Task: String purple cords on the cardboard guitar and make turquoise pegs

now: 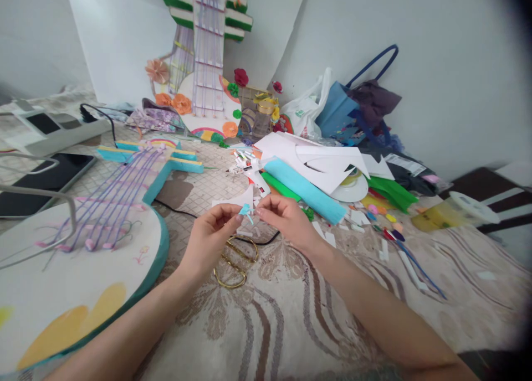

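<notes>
My left hand (211,230) is closed in a pinch on a small, twisted piece of light blue crepe paper (246,209), a narrow strip of which hangs down. From the other side, my right hand (291,221) pinches at the right end of this piece; its fingertips partly hide what lies between them. Gold-handled scissors (233,281) lie on the patterned cloth just below my hands, their blades hidden. Beyond my fingers are a white glue gun (260,181) and a roll of light blue crepe paper (305,190).
A large paper guitar (124,248) with purple strings covers the left side. Another decorated guitar (210,54) stands against the wall. White paper sheets (316,159), bags (341,112), a tipped yellowish plastic cup (449,212) and paper scraps lie to the right. A black phone (54,176) is left.
</notes>
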`<state>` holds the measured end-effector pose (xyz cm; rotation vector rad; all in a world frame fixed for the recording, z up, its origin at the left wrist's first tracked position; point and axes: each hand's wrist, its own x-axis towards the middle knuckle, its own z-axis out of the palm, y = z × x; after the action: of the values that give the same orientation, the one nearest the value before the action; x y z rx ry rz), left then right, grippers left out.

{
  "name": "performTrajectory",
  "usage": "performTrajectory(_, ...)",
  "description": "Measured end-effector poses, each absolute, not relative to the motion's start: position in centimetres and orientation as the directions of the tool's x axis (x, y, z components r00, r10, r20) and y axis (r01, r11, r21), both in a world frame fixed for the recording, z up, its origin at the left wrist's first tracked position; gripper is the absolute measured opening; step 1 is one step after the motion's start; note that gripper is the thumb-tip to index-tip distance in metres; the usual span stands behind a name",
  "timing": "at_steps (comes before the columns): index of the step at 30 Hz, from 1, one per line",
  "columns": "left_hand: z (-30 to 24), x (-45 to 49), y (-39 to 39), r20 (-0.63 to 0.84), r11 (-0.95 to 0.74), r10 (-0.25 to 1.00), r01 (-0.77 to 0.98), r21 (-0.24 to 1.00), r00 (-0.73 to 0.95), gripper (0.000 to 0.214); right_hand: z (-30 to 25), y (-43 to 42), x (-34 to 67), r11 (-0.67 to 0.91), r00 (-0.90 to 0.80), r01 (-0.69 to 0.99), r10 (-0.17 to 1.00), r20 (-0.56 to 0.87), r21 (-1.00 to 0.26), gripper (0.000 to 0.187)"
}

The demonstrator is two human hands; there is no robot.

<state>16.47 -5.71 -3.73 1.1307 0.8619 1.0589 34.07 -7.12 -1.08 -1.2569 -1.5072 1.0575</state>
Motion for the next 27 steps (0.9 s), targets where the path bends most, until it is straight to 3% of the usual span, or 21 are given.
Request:
performTrajectory(4,-3.5,16.5,-5.8,0.000,0.030,0.973,-0.130,0.991,0.229,0.021,-0.2,-7.4,33.9,0.174,-0.116,0.312,0.983,0.144,-0.934,0.014)
performTrajectory(10,-3.4,16.6,-5.7,0.014,0.006,0.989,-0.142,0.990,0.146,0.023,0.2,-7.8,33.7,0.197,-0.115,0.322,0.979,0.169,-0.926,0.011)
performTrajectory(19,-3.2,16.5,-6.0,0.065,-0.053,0.986,-0.082,0.995,0.151,0.025,-0.3,-8.9,31.9,0.367,-0.035,0.436,0.920,0.391,-0.822,0.009)
performTrajectory(27,-3.3,16.3,-5.5,-0.028,0.058,0.989,-0.203,0.977,0.147,0.031,-1.0,-9.1,33.0,0.153,-0.091,0.276,0.987,0.132,-0.949,0.025)
